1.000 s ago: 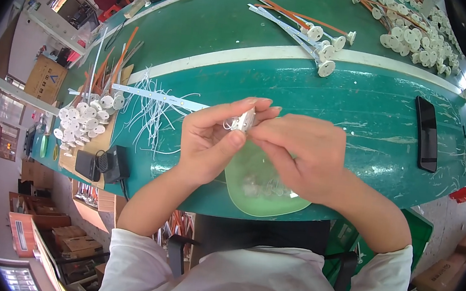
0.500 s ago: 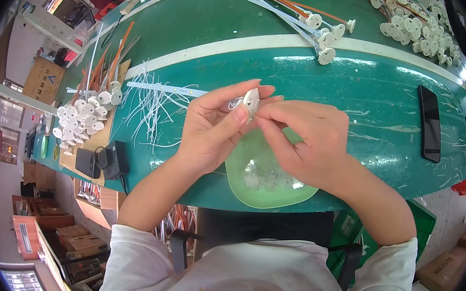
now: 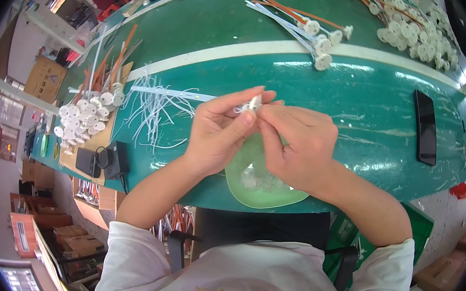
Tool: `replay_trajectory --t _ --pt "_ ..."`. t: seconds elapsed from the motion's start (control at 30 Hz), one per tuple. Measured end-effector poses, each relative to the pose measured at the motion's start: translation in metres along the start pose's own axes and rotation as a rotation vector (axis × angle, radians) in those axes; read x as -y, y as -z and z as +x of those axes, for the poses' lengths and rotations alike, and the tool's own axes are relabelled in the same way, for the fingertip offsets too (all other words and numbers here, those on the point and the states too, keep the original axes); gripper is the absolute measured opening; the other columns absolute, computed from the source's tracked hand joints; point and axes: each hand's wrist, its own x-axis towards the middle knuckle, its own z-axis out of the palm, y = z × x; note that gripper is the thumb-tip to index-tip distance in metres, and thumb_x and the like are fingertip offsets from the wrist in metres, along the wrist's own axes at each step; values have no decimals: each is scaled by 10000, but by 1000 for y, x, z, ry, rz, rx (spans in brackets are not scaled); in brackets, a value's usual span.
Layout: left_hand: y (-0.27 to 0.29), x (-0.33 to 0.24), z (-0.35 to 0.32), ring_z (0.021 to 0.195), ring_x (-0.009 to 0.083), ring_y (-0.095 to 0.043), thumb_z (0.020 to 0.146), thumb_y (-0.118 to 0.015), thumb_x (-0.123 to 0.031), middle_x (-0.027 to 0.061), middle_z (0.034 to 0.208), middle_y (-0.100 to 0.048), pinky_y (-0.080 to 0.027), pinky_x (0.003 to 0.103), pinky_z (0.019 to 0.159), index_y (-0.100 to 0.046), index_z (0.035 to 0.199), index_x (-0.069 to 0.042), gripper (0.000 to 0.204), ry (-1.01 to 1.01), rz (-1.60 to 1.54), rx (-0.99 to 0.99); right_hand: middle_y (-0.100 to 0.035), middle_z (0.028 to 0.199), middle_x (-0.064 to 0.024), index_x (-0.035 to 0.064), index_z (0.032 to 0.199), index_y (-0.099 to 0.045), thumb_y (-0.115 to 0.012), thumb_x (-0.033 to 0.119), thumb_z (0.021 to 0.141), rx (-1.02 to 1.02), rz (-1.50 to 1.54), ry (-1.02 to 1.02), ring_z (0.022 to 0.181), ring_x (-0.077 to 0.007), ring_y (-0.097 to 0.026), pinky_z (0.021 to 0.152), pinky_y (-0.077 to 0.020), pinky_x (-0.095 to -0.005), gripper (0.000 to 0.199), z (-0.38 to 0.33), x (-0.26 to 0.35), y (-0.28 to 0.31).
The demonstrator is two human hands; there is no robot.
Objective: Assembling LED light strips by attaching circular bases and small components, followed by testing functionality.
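Observation:
My left hand (image 3: 217,133) is closed around a white round end cap (image 3: 255,101), with the thumb and fingers on its sides. From that cap a light-blue LED strip (image 3: 173,94) runs out to the left over the table. My right hand (image 3: 303,141) is pinched against the cap's right side; its fingertips hide whatever they hold there. Below both hands sits a light-green plastic bowl (image 3: 264,204) containing small clear pieces (image 3: 258,178). Thin white wires (image 3: 155,113) lie loosely spread under the strip.
A heap of white-capped strips (image 3: 84,117) lies at the left beside a black power adapter (image 3: 112,162). More strips (image 3: 313,35) rest beyond the white divider, with a larger pile (image 3: 417,37) far right. A black phone (image 3: 425,127) lies on the right.
Both hands have shifted slightly, the right one a little left, and the cap has turned so that less of it shows. The holds look the same.

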Motion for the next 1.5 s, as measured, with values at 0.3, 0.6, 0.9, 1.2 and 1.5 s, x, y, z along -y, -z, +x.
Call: replay_trajectory --t 0.3,0.6,0.9,1.2,1.5 --pt "59 -111 18 990 182 -667 911 -707 -164 114 1210 -603 -560 289 803 -679 1147 5 292 -274 1083 -264 -710 830 -144 -36 938 -661 -619 -10 899 89 73 -144 708 -221 -710 647 -557 -302 63 -2 3 11" --pt "201 -287 -54 748 173 -709 844 -729 -223 130 836 -692 -556 318 678 -540 1381 -151 574 316 1775 -754 -640 665 -126 -14 788 -569 -480 54 957 264 150 -121 583 -219 -644 556 -508 -322 202 -8 -4 13" --pt "160 -248 -31 864 361 -707 838 -702 -374 190 904 -725 -553 441 751 -684 1155 -59 448 5 2359 -745 -611 641 -96 3 815 -604 -512 -4 868 115 186 -77 545 -217 -617 533 -494 -310 107 -2 1 4" --pt "29 -46 38 698 105 -635 891 -714 -191 41 803 -727 -457 259 622 -733 912 -35 159 -400 1257 -228 -652 740 -112 -6 855 -644 -581 34 846 -47 274 -522 576 -239 -604 551 -499 -317 76 4 -49 27" --pt "37 12 40 725 118 -663 894 -709 -165 63 828 -733 -480 265 633 -720 937 -35 137 -264 917 -244 -478 1403 -215 90 1237 -642 -720 139 840 111 -477 -340 1177 -356 -574 971 -473 -422 407 8 -119 35"
